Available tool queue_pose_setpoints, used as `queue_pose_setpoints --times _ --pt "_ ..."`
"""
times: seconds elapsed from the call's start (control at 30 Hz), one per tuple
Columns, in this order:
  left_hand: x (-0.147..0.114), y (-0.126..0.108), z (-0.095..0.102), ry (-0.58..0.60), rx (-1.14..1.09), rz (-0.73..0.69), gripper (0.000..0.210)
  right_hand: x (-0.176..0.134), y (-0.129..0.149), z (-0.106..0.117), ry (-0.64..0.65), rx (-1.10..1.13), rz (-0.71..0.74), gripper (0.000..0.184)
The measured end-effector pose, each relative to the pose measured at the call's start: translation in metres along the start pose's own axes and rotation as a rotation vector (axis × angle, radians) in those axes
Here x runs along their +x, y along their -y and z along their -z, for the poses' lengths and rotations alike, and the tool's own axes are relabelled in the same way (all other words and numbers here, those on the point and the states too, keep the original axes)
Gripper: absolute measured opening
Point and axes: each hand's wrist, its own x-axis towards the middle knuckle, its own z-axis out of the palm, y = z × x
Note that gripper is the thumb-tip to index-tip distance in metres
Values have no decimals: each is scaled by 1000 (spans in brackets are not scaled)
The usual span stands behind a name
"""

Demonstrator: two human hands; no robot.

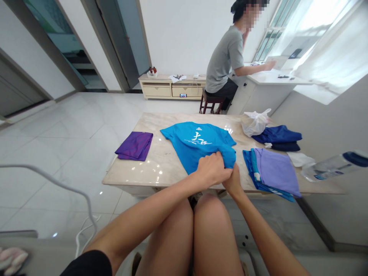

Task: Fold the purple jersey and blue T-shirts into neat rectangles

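Observation:
A bright blue T-shirt (184, 147) with white lettering lies spread on the marble-topped table (143, 174), its sleeves toward the far side. Both hands are at the shirt's near right part, close to the table's front edge. My left hand (211, 168) is closed on the T-shirt's bunched fabric. Just beside it, my right hand (233, 181) is also closed on the cloth at the corner; its fingertips are partly hidden. The shirt's near edge is gathered up between the two hands.
A folded purple garment (135, 145) lies left. To the right are a folded lilac and blue stack (277, 170), dark blue clothes (277, 136), a white plastic bag (255, 122) and a clear bottle (333, 166). A person (225, 57) sits at a white desk (267, 78) beyond.

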Motion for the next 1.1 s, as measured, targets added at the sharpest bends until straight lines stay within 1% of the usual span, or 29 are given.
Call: queue_pose_setpoints --times 0.07,0.1,0.2,0.23,0.3,0.33,0.37,0.43,0.5,0.53,0.6,0.67,0.7,0.73,0.77,0.83,0.87,0.9,0.93,1.0,1.03,1.07,1.1 --pt "-9 -1 6 -71 -79 28 49 9 12 11 45 -111 69 20" --pt "-13 0 9 -114 -124 42 51 12 19 16 73 -201 111 18" --pt "-24 11 17 -218 -236 96 61 12 41 28 230 -498 217 25" --pt "-26 17 19 -215 -267 116 57 10 49 31 297 -568 252 28" --pt "-31 31 21 -163 -331 141 33 4 65 35 423 -645 334 36" --pt "-33 38 23 -138 -367 149 23 1 72 36 458 -651 371 40" --pt "-36 44 24 -121 -411 152 22 -3 77 37 462 -638 395 45" --pt "-46 53 29 -114 -540 168 30 -11 81 37 384 -600 379 51" --pt "-61 57 37 -137 -747 210 32 -22 74 37 276 -601 273 51" --pt "-70 58 43 -166 -857 230 32 -28 66 38 245 -622 195 49" --pt "-90 63 55 -286 -1024 248 29 -40 48 41 218 -660 44 42" --pt "-108 73 70 -420 -1105 213 27 -49 32 48 199 -647 -44 40" --pt "-117 81 76 -447 -1123 198 26 -50 29 54 184 -627 -65 42" --pt "-124 89 83 -437 -1135 201 25 -48 30 60 168 -608 -76 43" --pt "-131 97 88 -408 -1142 233 25 -44 36 67 151 -594 -80 44" --pt "-147 111 98 -382 -1135 326 28 -32 65 83 97 -582 -65 42" --pt "-157 114 101 -416 -1128 337 31 -25 86 91 44 -575 -27 41" --pt "-169 116 104 -489 -1126 303 32 -20 111 99 -31 -566 30 41" --pt "-182 115 105 -583 -1131 228 32 -17 137 106 -135 -546 121 42" --pt "-211 109 104 -759 -1160 29 29 -18 183 118 -398 -495 360 46" --pt "-224 104 101 -817 -1181 -39 27 -21 201 123 -505 -486 465 48" --pt "-235 100 96 -856 -1201 -78 27 -24 213 127 -524 -495 537 48" --pt "-244 97 92 -878 -1223 -92 27 -28 220 130 -509 -508 583 46"
